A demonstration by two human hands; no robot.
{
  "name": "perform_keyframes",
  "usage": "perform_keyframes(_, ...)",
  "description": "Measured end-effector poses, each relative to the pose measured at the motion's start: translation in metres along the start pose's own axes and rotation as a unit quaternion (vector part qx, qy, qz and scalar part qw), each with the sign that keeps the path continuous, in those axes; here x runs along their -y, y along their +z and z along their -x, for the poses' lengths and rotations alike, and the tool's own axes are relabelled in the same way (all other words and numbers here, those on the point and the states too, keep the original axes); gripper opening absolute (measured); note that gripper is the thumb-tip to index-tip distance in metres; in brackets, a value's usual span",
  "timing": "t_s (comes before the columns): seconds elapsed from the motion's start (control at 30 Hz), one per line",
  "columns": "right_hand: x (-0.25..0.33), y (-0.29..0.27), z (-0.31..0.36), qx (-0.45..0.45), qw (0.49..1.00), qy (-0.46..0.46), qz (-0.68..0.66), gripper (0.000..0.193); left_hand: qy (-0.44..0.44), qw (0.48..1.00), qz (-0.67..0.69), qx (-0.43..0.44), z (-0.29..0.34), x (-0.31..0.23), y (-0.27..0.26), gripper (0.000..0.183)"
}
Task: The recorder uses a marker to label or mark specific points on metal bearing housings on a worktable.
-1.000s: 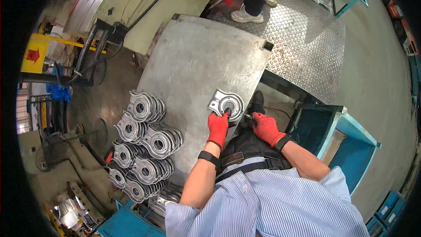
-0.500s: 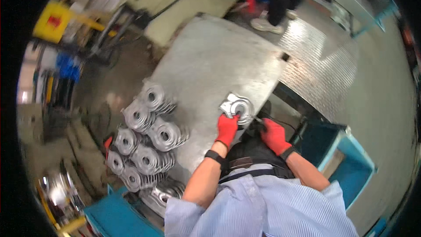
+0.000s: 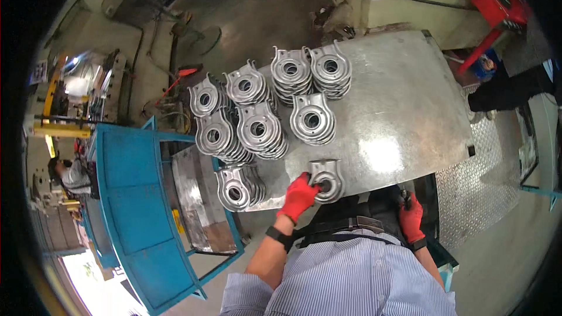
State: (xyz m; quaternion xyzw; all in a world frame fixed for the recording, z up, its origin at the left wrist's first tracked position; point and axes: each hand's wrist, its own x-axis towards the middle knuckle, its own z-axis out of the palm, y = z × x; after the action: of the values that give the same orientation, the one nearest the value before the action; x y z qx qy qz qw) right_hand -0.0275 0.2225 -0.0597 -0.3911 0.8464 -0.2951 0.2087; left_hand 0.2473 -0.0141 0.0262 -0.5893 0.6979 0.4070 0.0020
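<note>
My left hand (image 3: 300, 198), in a red glove, grips a stamped metal plate (image 3: 328, 171) at the near edge of the table. The plate is grey, with a raised ring round a central hole, and its fingers reach the ring. My right hand (image 3: 411, 220), also red-gloved, is low beside my waist, closed round a small dark object that I cannot make out. Beyond my left hand stand several stacks of like plates, including a nearer stack (image 3: 312, 118), a far one (image 3: 331, 67) and a tilted one (image 3: 235, 191) by the left edge.
The plates rest on a grey metal table (image 3: 404, 99). A teal metal frame (image 3: 133, 210) stands left of it. At the far right are a red box on a stand (image 3: 497, 3) and a person's dark-clothed leg (image 3: 509, 90). Another person (image 3: 75, 178) is far left.
The view has swung left, so the stacks now lie nearer the middle. My left hand still has the plate at the table edge; my right hand stays low beside my waist.
</note>
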Motion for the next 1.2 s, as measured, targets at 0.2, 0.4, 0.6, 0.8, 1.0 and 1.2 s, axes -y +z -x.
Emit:
perform_keyframes(0.2, 0.005, 0.001, -0.006, 0.03, 0.998, -0.039, 0.024, 0.039, -0.06, 0.976, -0.135, -0.163, 0.03, 0.046, -0.039, 0.051)
perform_keyframes(0.4, 0.016, -0.006, -0.003, 0.017, 1.0, -0.009, 0.007, 0.032, 0.057, 0.966, -0.106, -0.23, 0.07, -0.041, -0.048, 0.049)
perform_keyframes(0.6, 0.033, -0.029, -0.004, -0.004, 0.999, 0.033, -0.016, 0.033, 0.221, 0.974, -0.033, -0.021, 0.067, -0.128, -0.035, 0.051)
perform_keyframes(0.8, 0.02, -0.057, -0.002, -0.051, 0.986, 0.132, -0.088, 0.032, 0.307, 0.942, -0.112, 0.074, 0.053, -0.208, -0.015, 0.053)
perform_keyframes(1.0, -0.028, -0.078, -0.004, -0.141, 0.961, 0.19, -0.146, 0.032, 0.38, 0.897, -0.147, 0.174, 0.052, -0.289, 0.012, 0.052)
perform_keyframes(1.2, -0.075, -0.098, -0.002, -0.162, 0.938, 0.236, -0.193, 0.032, 0.516, 0.842, -0.158, 0.009, -0.018, -0.419, -0.017, 0.046)
